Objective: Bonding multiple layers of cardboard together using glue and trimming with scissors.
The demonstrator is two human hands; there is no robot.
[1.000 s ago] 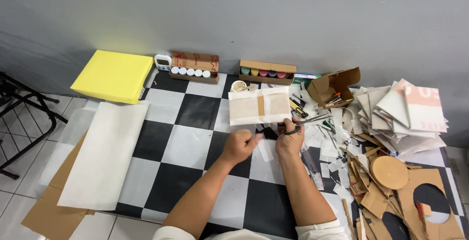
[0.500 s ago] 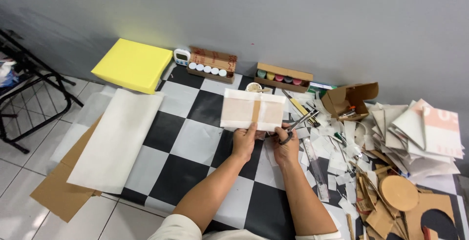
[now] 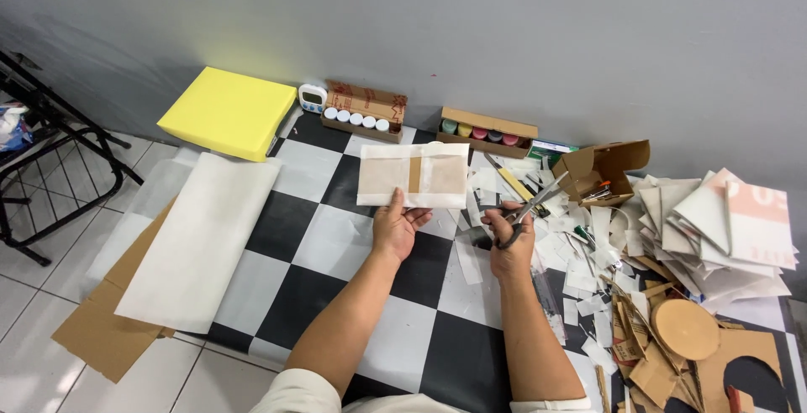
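Left hand: your left hand (image 3: 398, 226) pinches the lower edge of the paper-wrapped card (image 3: 413, 175), holding it flat above the checkered mat (image 3: 294, 245).
Right hand: your right hand (image 3: 509, 234) has its fingers curled through the scissors (image 3: 521, 211), blades pointing up-right.
Nearby: paper scraps (image 3: 588, 278) lie just right; a white sheet (image 3: 202, 236) lies left.

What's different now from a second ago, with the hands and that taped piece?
The left hand has lifted the taped white-and-brown piece off the checkered mat, holding its lower edge. The right hand has moved away to the right, keeping the scissors. The yellow box, white sheet and scrap pile stayed put.
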